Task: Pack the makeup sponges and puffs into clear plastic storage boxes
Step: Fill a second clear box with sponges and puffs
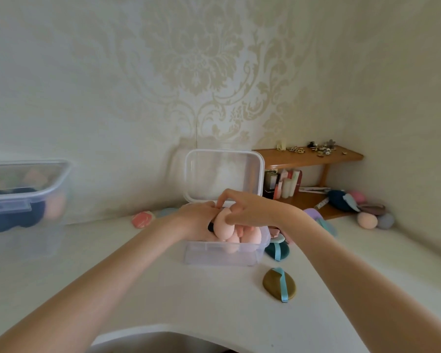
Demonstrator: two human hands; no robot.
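A clear plastic box (pixel 224 256) stands in the middle of the white table, its lid (pixel 224 174) propped open at the back. Several peach sponges lie inside. Both hands meet over its left rim. My left hand (pixel 196 220) holds a peach teardrop sponge (pixel 223 229) from the left, with something dark under it. My right hand (pixel 242 208) pinches the same sponge's top from the right. An olive puff (pixel 278 284) with a blue ribbon lies in front of the box, and a teal puff (pixel 276 250) sits at its right side.
A second clear box (pixel 23 200) holding dark blue and peach pieces stands at the far left. A pink puff (pixel 141 219) lies behind. More sponges and puffs (pixel 367 220) sit in the right corner, below a wooden shelf (pixel 308 156) with bottles and trinkets.
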